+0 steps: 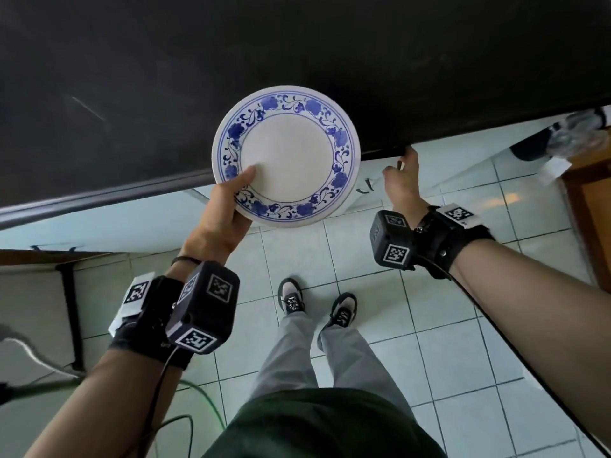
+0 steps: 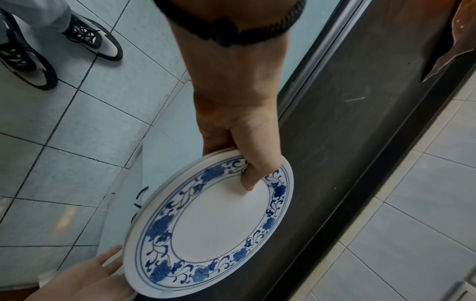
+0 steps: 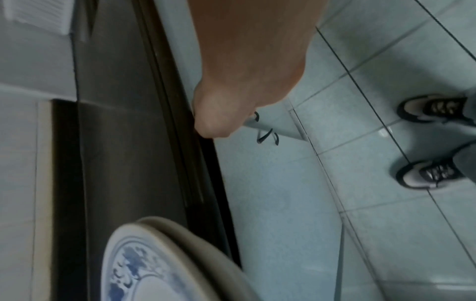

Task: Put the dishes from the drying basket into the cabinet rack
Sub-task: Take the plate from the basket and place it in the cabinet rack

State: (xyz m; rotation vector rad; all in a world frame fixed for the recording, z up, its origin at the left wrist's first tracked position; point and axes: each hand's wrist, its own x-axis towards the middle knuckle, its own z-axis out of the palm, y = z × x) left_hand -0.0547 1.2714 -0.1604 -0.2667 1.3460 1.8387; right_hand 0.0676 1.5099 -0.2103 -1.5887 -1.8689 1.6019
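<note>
- One plate (image 1: 286, 157), white with a blue floral rim, is gripped by the left hand (image 1: 228, 209) at its lower-left edge; the thumb is pressed on the upper face, and the fingers underneath are hidden.
- From that hand the plate extends toward the upper right of the head view, held nearly flat, over the front edge of the dark tabletop (image 1: 132, 94).
- In the left wrist view the plate (image 2: 208, 226) is seen slightly tilted, with the right hand's open palm at the lower left of the frame, just beside its rim.
- The right hand (image 1: 401, 183) is empty and placed right of the plate at the tabletop's edge, above the white cabinet door (image 1: 367, 193); whether the edge is hooked by its fingers cannot be told.
- The right hand is judged nearer to the cabinet door handle (image 3: 268, 135), so opening would fall to it.
- Neither drying basket nor cabinet rack is visible; the closed door stands between plate and rack.
- Below lie pale floor tiles (image 1: 446, 342) and the person's shoes (image 1: 291, 297).
</note>
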